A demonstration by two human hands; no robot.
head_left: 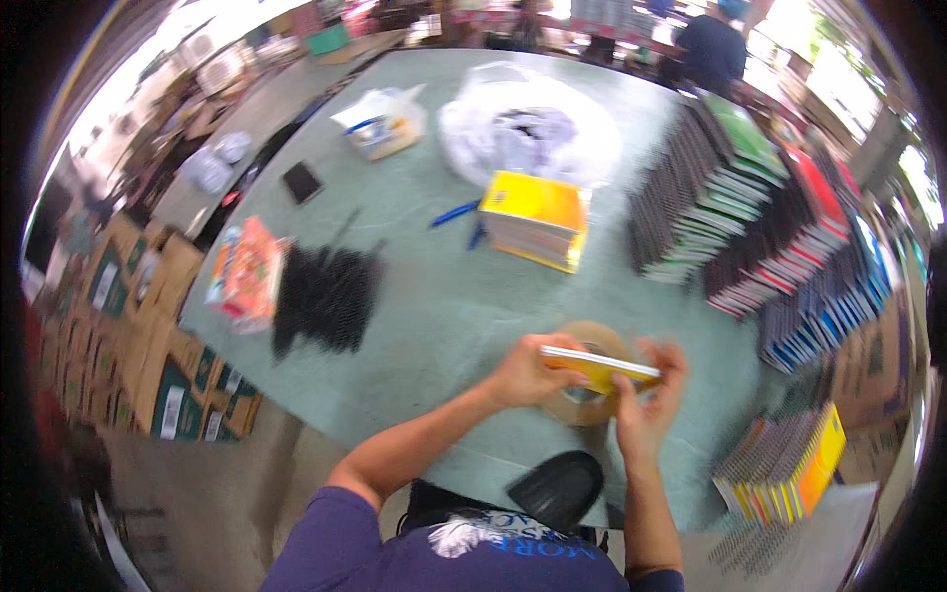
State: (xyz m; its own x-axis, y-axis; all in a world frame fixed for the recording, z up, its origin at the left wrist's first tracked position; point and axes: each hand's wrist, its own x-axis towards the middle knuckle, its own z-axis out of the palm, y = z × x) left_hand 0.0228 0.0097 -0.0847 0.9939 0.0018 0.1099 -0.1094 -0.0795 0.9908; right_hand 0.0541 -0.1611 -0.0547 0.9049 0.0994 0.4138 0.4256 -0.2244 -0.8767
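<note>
So the left hand [521,377], just below centre frame, is pinching one end of a thin yellow pad [596,373]. Pad's between both hands, neither nearer, long axis sideways, dipping right; whitish edge along its top. Right hand [646,400]: thumb against the pad, other fingers blurry, can't tell how tight.

From the left hand [520,373], bare bench [429,316] leaves passage toward ten o'clock, up to the black coils [328,298]. A yellow stack [534,223] blocks twelve, red notebooks [784,242] two; the tape roll [572,407] crowds three.
</note>
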